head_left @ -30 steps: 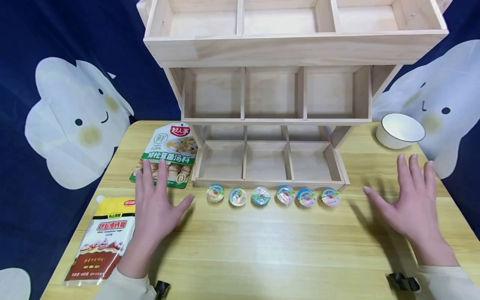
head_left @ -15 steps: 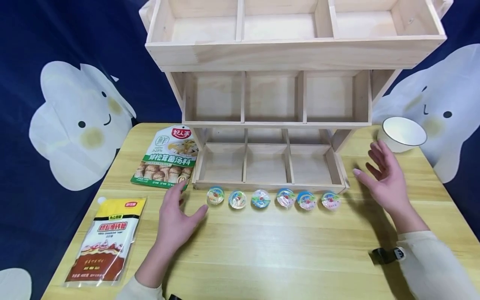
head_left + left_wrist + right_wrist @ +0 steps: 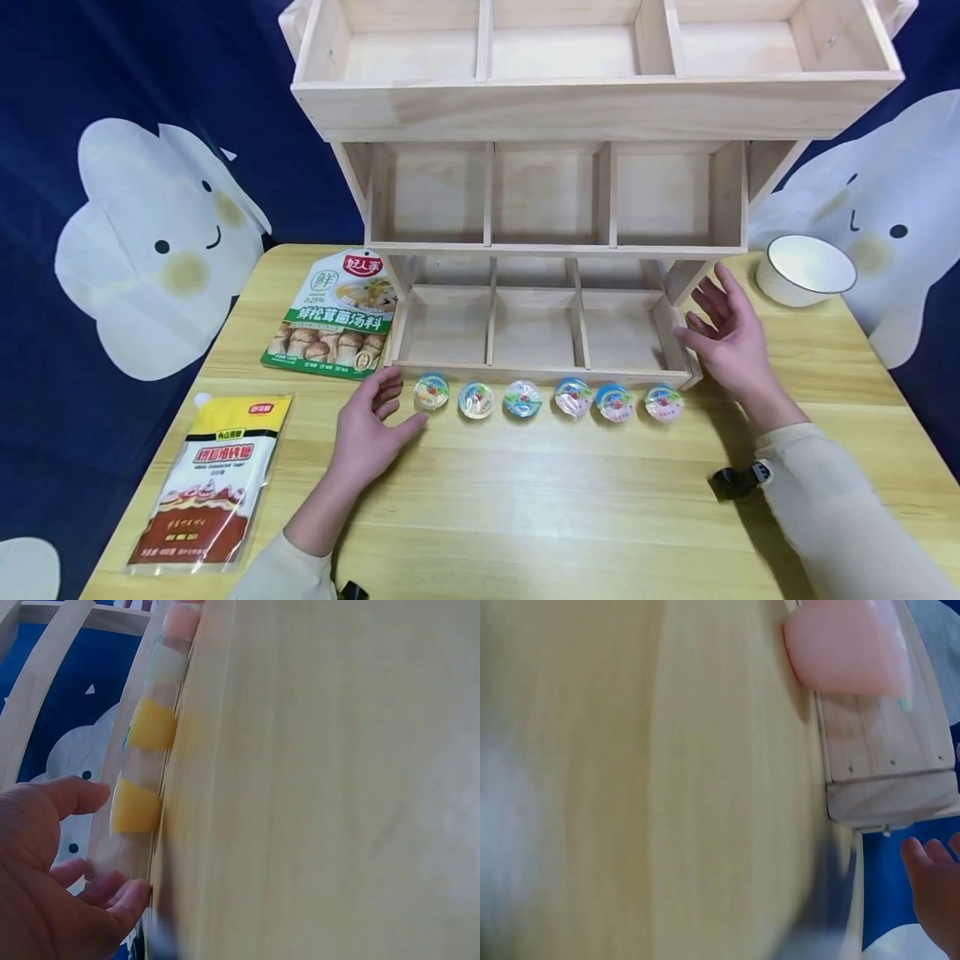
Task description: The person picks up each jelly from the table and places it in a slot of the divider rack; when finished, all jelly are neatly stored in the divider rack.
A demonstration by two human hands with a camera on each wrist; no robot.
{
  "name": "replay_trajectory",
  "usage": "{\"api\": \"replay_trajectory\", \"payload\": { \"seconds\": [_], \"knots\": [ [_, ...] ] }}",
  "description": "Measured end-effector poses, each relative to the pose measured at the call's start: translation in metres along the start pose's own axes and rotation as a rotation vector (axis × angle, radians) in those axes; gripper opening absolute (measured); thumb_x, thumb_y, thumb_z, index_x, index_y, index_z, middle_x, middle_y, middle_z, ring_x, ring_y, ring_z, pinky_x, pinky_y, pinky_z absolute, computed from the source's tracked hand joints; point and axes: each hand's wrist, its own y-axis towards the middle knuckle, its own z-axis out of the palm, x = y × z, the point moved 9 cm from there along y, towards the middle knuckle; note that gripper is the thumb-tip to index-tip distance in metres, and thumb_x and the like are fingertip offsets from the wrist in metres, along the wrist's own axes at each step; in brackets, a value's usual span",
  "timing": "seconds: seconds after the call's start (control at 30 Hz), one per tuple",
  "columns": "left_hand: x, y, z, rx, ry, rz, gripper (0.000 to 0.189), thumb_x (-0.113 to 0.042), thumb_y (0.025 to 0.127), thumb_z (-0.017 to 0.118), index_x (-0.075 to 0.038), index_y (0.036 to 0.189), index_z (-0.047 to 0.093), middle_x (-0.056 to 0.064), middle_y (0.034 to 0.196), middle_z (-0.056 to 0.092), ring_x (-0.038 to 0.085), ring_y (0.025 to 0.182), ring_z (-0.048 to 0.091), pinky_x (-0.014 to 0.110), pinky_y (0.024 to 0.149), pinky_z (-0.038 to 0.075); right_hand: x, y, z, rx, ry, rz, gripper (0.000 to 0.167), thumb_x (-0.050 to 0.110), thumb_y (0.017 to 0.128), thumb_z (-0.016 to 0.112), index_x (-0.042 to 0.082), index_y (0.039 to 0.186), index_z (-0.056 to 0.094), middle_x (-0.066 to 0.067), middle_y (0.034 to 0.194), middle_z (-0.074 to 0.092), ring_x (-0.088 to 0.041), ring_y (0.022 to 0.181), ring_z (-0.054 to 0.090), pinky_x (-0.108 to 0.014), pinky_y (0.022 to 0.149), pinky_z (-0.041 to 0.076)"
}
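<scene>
A row of several jelly cups [image 3: 522, 399] stands before the three-tier wooden shelf [image 3: 592, 111]. My left hand [image 3: 369, 433] is at the shelf's front left corner, beside the leftmost cup. In the left wrist view this yellow jelly cup [image 3: 136, 806] stands apart from my thumb, and the loosely bent fingers hold nothing. My right hand [image 3: 729, 343] is alongside the shelf's right end, thumb near the front corner. The right wrist view shows my right fingers [image 3: 928, 862] partly cut off, apart from the shelf's end, with a pink jelly cup [image 3: 847, 649] nearby.
Left of the shelf lies a green and white soup-seasoning packet [image 3: 330, 315]. Nearer me is a sugar bag [image 3: 212, 483] with a yellow top. A white bowl [image 3: 804, 271] stands at the back right. Dark blue cloth [image 3: 45, 75] with cloud faces surrounds the wooden table [image 3: 562, 517].
Both hands have moved inward toward the shelf's sides, and their spread fingers have become loosely bent. The shelf, cups, packets and bowl have stayed in place.
</scene>
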Motion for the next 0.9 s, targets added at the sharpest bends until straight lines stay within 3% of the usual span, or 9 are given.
{"api": "replay_trajectory", "payload": {
  "seconds": [0.23, 0.63, 0.9],
  "knots": [
    [0.003, 0.002, 0.005, -0.005, -0.073, 0.01, 0.064, 0.009, 0.074, 0.083, 0.004, 0.131, 0.056, 0.021, 0.126, 0.059, 0.034, 0.116, 0.058, 0.041, 0.096, 0.051, -0.007, 0.001, 0.009, 0.04, 0.052, -0.046, 0.104, -0.04, 0.069, 0.047, 0.011, 0.157, 0.028, -0.023, 0.153, 0.038, -0.026, 0.137, 0.042, -0.022, 0.096, 0.046],
    [0.002, 0.008, 0.017, 0.038, -0.176, 0.039, 0.058, 0.014, 0.07, 0.083, 0.006, 0.123, 0.061, 0.019, 0.123, 0.061, 0.034, 0.109, 0.061, 0.037, 0.093, 0.053, -0.009, -0.002, 0.006, 0.061, 0.08, -0.056, 0.097, -0.041, 0.071, 0.046, 0.006, 0.154, 0.034, -0.024, 0.152, 0.039, -0.023, 0.132, 0.049, -0.023, 0.095, 0.049],
    [0.006, 0.011, 0.019, 0.013, -0.146, 0.009, 0.055, 0.015, 0.069, 0.083, 0.006, 0.12, 0.064, 0.02, 0.118, 0.063, 0.033, 0.103, 0.061, 0.036, 0.089, 0.054, -0.01, -0.001, 0.008, 0.082, 0.03, -0.058, 0.094, -0.039, 0.073, 0.048, 0.006, 0.154, 0.035, -0.025, 0.151, 0.038, -0.024, 0.133, 0.048, -0.022, 0.096, 0.048]
  ]
}}
